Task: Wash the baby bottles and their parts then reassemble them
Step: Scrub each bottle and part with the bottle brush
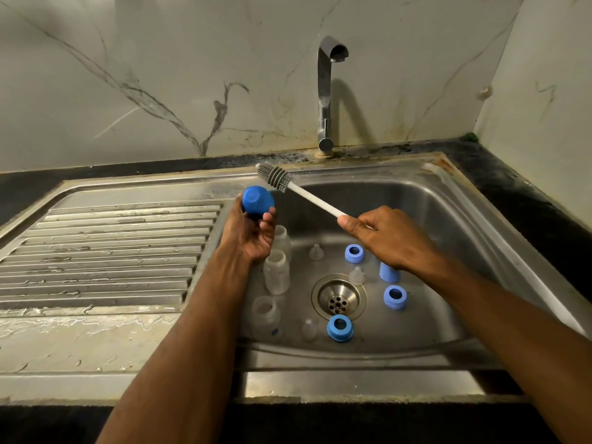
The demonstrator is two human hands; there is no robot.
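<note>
Two bare arms reach over a steel sink, seen from the person's own head. The drain sits in the middle of the basin floor. Up and left of the drain, above the basin's left edge, the left hand holds a blue cap, its closed rounded end facing the camera; the fingers curl around it from below, thumb pressed to its right side. Up and right of the drain, the right hand grips the white handle of a bottle brush, fingers wrapped tight and thumb laid along the handle. The grey bristle head points up and left, just beside the cap, touching or nearly so.

Left of the drain stand three clear bottles in a row along the basin wall. Three blue rings lie below, right of and above the drain, with another blue cap partly hidden under the right wrist. Three clear teats lie around the drain. The tap rises behind the basin, no water running
</note>
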